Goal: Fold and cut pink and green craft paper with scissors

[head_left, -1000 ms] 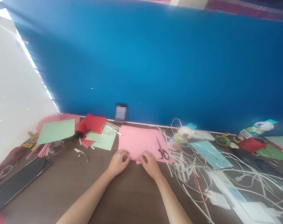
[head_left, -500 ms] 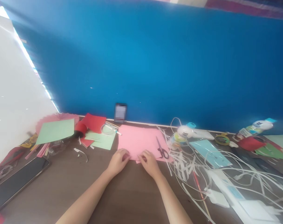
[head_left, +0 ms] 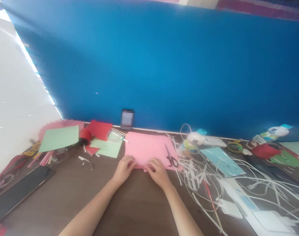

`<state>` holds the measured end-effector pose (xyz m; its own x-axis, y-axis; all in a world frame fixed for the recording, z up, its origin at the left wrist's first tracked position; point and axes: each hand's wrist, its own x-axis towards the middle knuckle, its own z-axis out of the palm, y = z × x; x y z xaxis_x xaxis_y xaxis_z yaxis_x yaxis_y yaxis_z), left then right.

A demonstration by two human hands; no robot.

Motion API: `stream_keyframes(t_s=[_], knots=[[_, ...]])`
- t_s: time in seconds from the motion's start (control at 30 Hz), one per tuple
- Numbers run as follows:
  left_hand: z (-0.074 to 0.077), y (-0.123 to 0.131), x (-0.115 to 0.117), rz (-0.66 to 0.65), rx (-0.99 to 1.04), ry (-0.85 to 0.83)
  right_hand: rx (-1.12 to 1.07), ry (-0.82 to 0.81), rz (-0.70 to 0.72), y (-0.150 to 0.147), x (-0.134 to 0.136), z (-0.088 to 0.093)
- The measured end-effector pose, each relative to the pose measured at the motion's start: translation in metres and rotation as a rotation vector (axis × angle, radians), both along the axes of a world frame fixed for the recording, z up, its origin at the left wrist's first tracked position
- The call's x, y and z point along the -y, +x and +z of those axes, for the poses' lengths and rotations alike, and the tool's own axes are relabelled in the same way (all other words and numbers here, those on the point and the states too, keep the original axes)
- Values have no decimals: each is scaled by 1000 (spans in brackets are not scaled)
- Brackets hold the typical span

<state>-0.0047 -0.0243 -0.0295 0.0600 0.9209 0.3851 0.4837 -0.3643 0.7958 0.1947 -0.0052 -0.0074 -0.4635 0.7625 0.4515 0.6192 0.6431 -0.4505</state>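
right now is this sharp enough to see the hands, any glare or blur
Head view: soft, so the left hand and right hand show at the near edge of the pink paper, but their grip does not resolve; glare washes out the white wall at upper left; the base of the blue wall runs slanted.

Pink paper (head_left: 146,147), black scissors (head_left: 172,159), blue wall (head_left: 164,65), prob. brown table (head_left: 134,203).
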Motion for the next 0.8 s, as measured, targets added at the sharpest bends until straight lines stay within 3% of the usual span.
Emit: stream_keyframes(t_s=[0.27,0.47,0.8], knots=[[-7,1,-1,4,-116,60,81,134,-9,5,-4,-4],[-6,0,0,-22,-135,35,123,33,27,4,-3,-5],[-6,-2,-1,31,-178,6,48,-121,-40,4,-4,-1]])
